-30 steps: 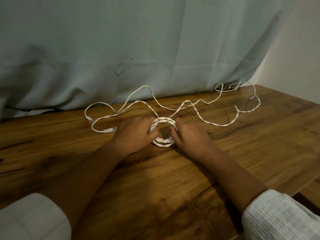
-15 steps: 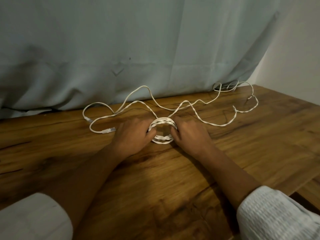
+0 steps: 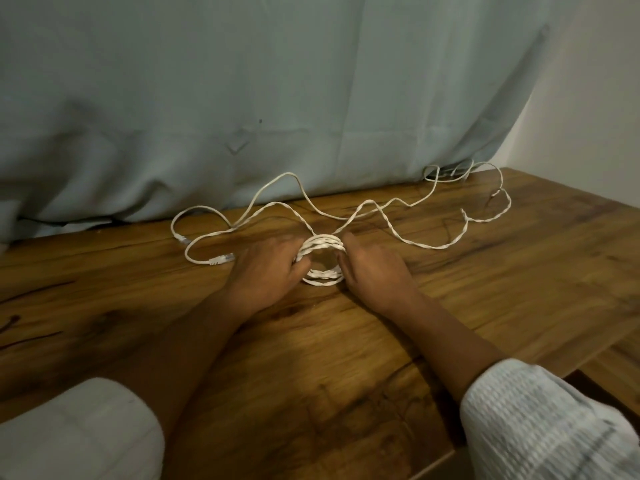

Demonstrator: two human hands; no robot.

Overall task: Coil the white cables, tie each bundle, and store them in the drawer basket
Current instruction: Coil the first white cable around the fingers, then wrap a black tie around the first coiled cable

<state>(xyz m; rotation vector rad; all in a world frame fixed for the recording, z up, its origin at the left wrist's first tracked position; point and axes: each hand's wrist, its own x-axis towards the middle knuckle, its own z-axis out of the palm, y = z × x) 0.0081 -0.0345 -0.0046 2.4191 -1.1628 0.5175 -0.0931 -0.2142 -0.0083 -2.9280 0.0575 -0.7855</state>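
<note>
While gripping the small flat coil of twisted white cable (image 3: pixel 323 276) from both sides, pin the finished turns so none spring loose. Grip state: left hand (image 3: pixel 266 271) grasping the coil's left edge, fingers curled on it, thumb at the inner ring. Same for right hand (image 3: pixel 372 271) on the right edge.

Coil flat on the brown wood-grain worktop (image 3: pixel 346 358), between the hands. From its far side, long loose white tail (image 3: pixel 434 247) snaking right toward the pale grey-blue cloth backdrop (image 3: pixel 311 98), then back left to two plug ends (image 3: pixel 218 260) just left of the left hand. Plenty uncoiled, so early in the task by my read. No tie or drawer basket in view.

Suggested:
- Anchor with one hand, feed tail with the other.
- Lay each turn beside the last, same diameter.
- Follow the cable's twist rather than fight it, else kinks.
- Draw slack in slowly; far loops at the worktop's back edge look likely to snag.
- Leave a short end for tying.
</note>
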